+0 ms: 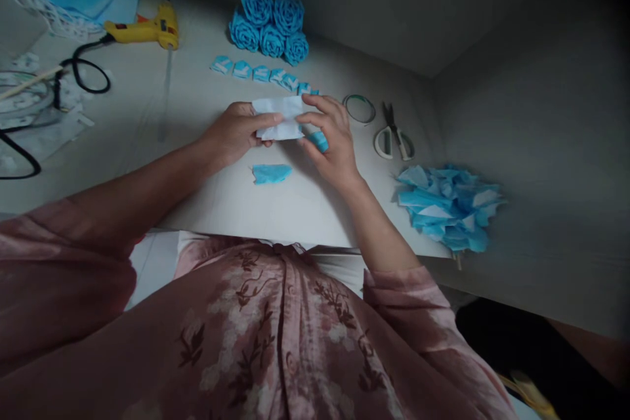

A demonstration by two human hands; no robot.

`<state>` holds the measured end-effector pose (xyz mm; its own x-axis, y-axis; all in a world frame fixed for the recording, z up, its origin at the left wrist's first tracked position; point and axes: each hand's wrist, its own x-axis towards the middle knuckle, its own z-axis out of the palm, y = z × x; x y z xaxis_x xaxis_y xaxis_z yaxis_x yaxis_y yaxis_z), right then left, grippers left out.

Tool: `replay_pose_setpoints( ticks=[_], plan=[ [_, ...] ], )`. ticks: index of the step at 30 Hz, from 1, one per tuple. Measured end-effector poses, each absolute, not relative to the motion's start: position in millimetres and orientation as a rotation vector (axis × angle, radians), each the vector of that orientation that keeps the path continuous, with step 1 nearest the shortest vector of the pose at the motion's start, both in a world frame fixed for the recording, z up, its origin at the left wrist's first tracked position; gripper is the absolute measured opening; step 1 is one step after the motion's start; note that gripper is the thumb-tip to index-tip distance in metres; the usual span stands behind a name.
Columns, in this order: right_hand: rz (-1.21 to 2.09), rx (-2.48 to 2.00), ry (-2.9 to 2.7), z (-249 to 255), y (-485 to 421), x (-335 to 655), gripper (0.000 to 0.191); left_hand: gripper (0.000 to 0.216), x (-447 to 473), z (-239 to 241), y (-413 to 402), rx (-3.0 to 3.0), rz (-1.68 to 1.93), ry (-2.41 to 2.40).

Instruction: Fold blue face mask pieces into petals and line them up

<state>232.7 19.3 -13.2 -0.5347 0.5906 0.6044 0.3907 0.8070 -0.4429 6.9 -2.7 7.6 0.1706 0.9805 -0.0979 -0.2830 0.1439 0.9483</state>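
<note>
Both hands are over the middle of the table (221, 207). The left hand (233, 134) pinches the left edge of a pale sheet (281, 119), thumb on top and the other fingers (266, 122) closed beneath it. The right hand (333, 144) grasps the right edge of the same sheet between forefinger and thumb. A small blue piece (319, 140) sits under the lower fingers of that hand; whether it is clamped or only resting there cannot be told. The sheet is held just above the table surface, between the two hands, roughly flat and facing up.

A blue scrap (272, 173) lies on the table just on the near side of the sheet, apart from both hands. Beyond the hands, a row of folded blue pieces (256, 71) runs across the table, and behind it stands a cluster of blue paper roses (270, 25).

To the right of the right hand lie a tape ring (359, 109) and, beside it, scissors (394, 138) with white handles. A heap of blue cuttings (450, 207) sits at the right edge of the table.

At the far left lies a yellow glue gun (147, 29) with a black cord (86, 73) looping from it.
</note>
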Motion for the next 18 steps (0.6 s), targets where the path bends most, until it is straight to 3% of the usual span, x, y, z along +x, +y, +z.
replay_pose_setpoints(
  ticks=[7, 18],
  plan=[
    [0.323, -0.788, -2.169, -14.6, 16.7, 232.2, 0.020, 0.024, 7.4, 6.8, -4.5, 1.010, 1.086, 0.961],
    [0.622, -0.873, -1.966, -7.7, 8.4, 225.0, 0.032, 0.017, 4.1, -1.9, -0.9, 1.273, 1.109, 1.034]
  ],
)
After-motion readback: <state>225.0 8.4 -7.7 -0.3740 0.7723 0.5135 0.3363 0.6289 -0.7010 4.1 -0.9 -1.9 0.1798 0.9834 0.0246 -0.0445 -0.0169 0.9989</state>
